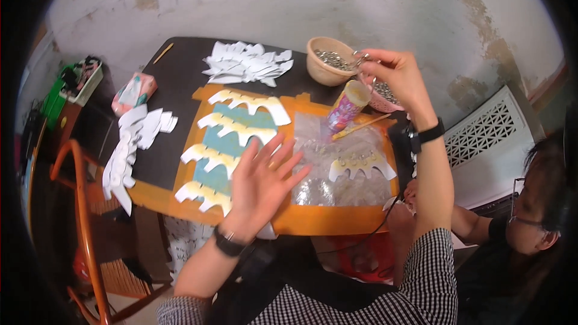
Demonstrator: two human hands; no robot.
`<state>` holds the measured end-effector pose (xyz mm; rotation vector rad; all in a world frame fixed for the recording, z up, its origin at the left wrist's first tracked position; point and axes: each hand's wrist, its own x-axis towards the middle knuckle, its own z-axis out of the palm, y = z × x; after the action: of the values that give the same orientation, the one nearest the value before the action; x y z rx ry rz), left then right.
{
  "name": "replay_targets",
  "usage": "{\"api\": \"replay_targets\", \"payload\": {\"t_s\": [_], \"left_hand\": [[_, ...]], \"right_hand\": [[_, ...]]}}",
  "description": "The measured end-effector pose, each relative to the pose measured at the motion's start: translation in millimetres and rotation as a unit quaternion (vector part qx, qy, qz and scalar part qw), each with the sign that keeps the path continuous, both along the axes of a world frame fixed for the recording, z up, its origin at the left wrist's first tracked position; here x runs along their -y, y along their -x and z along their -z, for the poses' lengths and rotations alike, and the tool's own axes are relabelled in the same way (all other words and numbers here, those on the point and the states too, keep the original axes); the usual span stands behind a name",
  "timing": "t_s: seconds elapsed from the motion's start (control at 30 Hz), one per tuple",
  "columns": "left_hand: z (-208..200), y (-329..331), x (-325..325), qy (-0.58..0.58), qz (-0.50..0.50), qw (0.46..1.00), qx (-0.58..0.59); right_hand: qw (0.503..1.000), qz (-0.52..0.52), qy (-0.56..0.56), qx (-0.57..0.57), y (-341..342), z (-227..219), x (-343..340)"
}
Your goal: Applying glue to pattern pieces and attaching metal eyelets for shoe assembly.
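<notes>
My left hand [263,176] is open, palm up with the fingers spread, over the middle of the table, and nothing lies in it. My right hand [394,78] is raised at the far right, its fingers pinched on small shiny metal pieces [361,58] beside the beige bowl [319,73]. Too little of them shows to tell their kind. Left of my left hand lie several white scalloped pieces [232,128] with yellowish upper edges, on a teal sheet [212,170]. One more scalloped piece [364,167], with small metal bits along it, rests on clear plastic [313,189].
Orange tape [301,222] borders the work area. A purple patterned can [343,114] and a yellowed stick [361,126] stand near a pink basket [385,106] of metal bits. White cut pieces [247,63] are piled behind; a tissue pack [135,91] sits left. Another person [530,216] is at right.
</notes>
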<state>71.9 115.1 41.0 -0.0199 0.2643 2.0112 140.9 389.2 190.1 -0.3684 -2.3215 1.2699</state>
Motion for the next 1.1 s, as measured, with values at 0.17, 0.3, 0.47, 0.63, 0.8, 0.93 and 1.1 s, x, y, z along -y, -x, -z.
{"api": "replay_targets", "payload": {"t_s": [0.17,0.3,0.47,0.63,0.8,0.93,1.1], "left_hand": [[-1.6,1.5,-38.3,-0.065,-0.006,0.995,0.078],[18.7,1.5,-21.0,-0.073,-0.005,0.990,0.119],[37.7,3.6,-5.2,-0.061,-0.026,0.985,0.162],[40.4,2.2,-12.2,-0.036,-0.059,0.987,0.144],[41.3,-4.4,-16.6,-0.017,-0.051,0.988,0.146],[57.2,-2.0,-20.7,-0.063,-0.026,0.984,0.164],[38.1,-13.3,-20.0,0.000,-0.037,0.995,0.095]], "right_hand": [[0.986,-0.159,-0.011,0.042,14.3,81.0,94.5],[0.953,-0.179,-0.244,-0.033,8.7,122.6,133.3],[0.949,-0.204,-0.241,0.000,8.3,139.0,148.0],[0.942,-0.213,-0.258,0.030,-2.2,133.8,144.3],[0.973,-0.180,-0.146,0.023,-13.0,119.0,146.5],[0.986,-0.145,-0.085,-0.020,-14.8,125.6,142.0],[0.989,-0.102,-0.095,-0.041,-25.4,127.5,134.4]]}}
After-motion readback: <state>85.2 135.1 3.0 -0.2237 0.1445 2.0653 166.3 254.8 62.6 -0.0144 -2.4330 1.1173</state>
